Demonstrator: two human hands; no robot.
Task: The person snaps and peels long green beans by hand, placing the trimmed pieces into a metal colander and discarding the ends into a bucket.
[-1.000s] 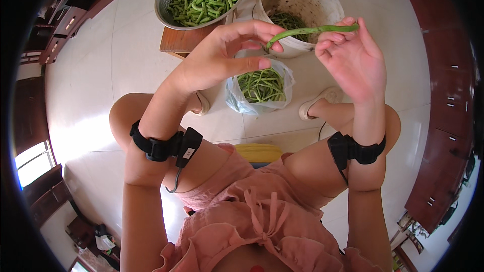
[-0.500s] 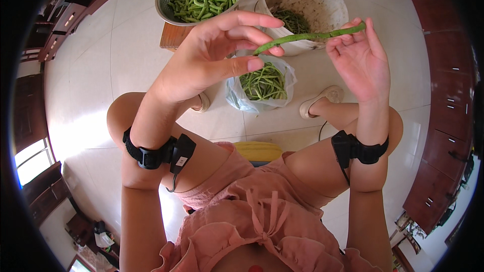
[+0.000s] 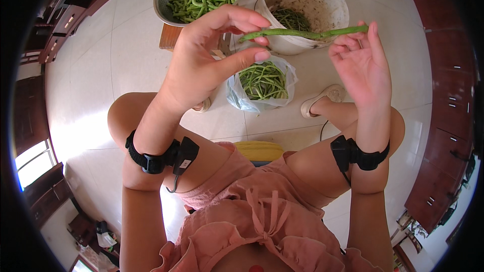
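A long green bean [image 3: 307, 34] lies almost horizontally between my two hands. My left hand [image 3: 201, 60] has its thumb and index finger spread, with the bean's left end resting loosely among its middle fingers. My right hand [image 3: 358, 70] pinches the right end at its fingertips, palm facing up. Below the bean, a plastic bag [image 3: 234, 98] holds long beans. Behind it stand a perforated steel bowl [image 3: 164, 7] full of short bean pieces and a dirty white bucket [image 3: 327, 5] with greenery at its bottom.
The bowl sits on a low wooden stool [image 3: 169, 38]. My knees and shoes flank the bag on the tiled floor [image 3: 80, 100], and a yellow cushion [image 3: 254, 148] shows beneath me. Dark red cabinets [image 3: 448, 85] run along the right, with more dark furniture at the left.
My left hand has moved up and a little to the left, its end of the bean rising with it. My right hand has shifted slightly rightward.
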